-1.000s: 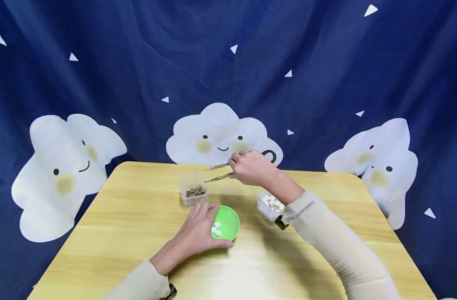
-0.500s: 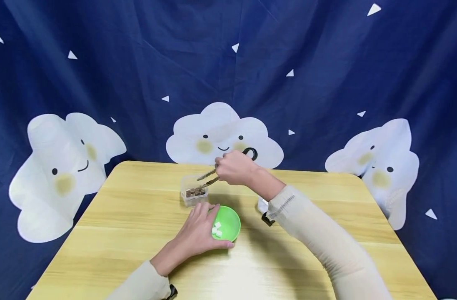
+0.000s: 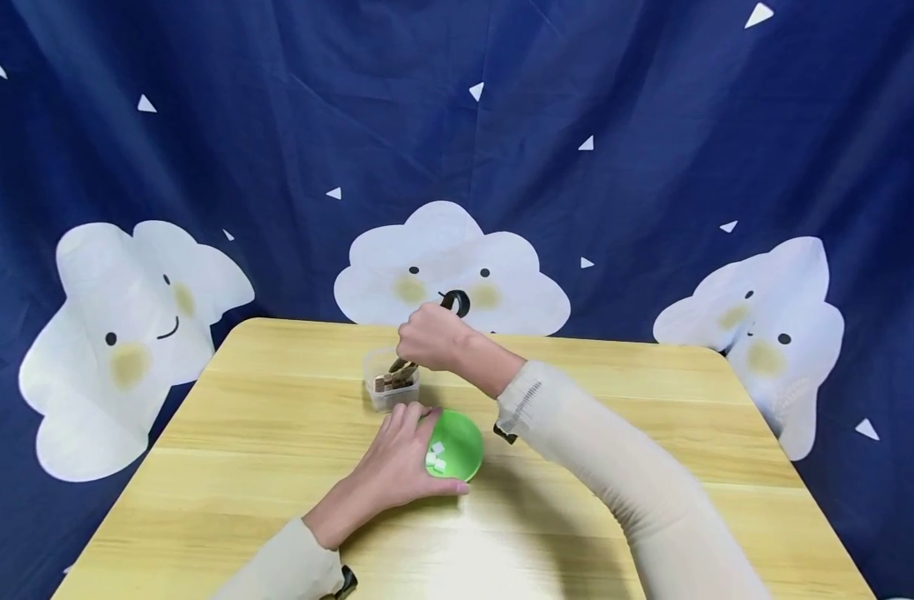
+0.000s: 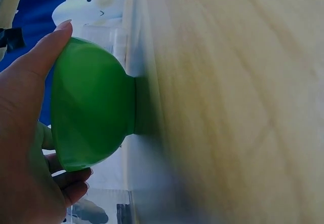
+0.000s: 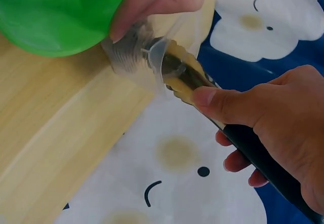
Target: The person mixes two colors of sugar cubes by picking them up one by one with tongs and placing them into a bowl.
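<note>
My left hand [image 3: 392, 458] grips a green bowl [image 3: 462, 446] by its rim, thumb on the near side. Several white cubes [image 3: 437, 460] lie inside the bowl. In the left wrist view the bowl's base [image 4: 130, 105] stands on the table. My right hand [image 3: 436, 337] holds metal tongs [image 3: 404, 368] with dark handles [image 5: 253, 153]. The tongs point down into a clear plastic container [image 3: 392, 402] that holds small brown cubes [image 3: 384, 383]. Whether a cube is between the tong tips, I cannot tell.
The wooden table [image 3: 262, 433] has rounded far corners. Behind it hangs a blue curtain [image 3: 292, 125] with white clouds. My right sleeve [image 3: 599, 450] crosses the right half of the table and hides what lies beneath it.
My right hand has moved left with the tongs, whose tips have gone down into the container of brown cubes. My right arm now covers the container of white cubes. The left hand stays put.
</note>
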Motion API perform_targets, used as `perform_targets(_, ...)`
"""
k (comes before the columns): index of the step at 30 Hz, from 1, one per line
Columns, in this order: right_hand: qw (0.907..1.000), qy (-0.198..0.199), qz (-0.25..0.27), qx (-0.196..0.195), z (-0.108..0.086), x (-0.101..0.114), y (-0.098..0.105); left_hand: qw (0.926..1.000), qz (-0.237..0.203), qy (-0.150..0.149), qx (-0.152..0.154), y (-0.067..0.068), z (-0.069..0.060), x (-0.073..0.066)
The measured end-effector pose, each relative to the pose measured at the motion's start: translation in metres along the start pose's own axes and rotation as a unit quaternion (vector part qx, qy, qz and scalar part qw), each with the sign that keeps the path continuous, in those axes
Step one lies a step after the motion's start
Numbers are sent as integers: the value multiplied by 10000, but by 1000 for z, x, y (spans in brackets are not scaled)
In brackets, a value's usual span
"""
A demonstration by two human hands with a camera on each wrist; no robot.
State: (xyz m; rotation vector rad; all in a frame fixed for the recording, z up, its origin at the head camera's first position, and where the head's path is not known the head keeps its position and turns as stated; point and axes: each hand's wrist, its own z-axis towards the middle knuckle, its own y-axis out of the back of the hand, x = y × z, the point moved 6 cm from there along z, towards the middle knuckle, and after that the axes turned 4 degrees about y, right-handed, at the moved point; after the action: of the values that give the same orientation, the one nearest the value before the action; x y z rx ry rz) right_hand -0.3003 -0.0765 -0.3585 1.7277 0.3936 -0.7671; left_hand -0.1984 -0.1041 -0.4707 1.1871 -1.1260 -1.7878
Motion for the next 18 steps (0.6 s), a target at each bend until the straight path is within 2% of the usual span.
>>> perform_targets(8,9990,139,-184,394,12,8,-2,9999,-93,-53,52,-2,0,1)
perform_targets(18,9982,34,-209,566,16,11,-7,9999,-42,-127,-6,-1,0,1)
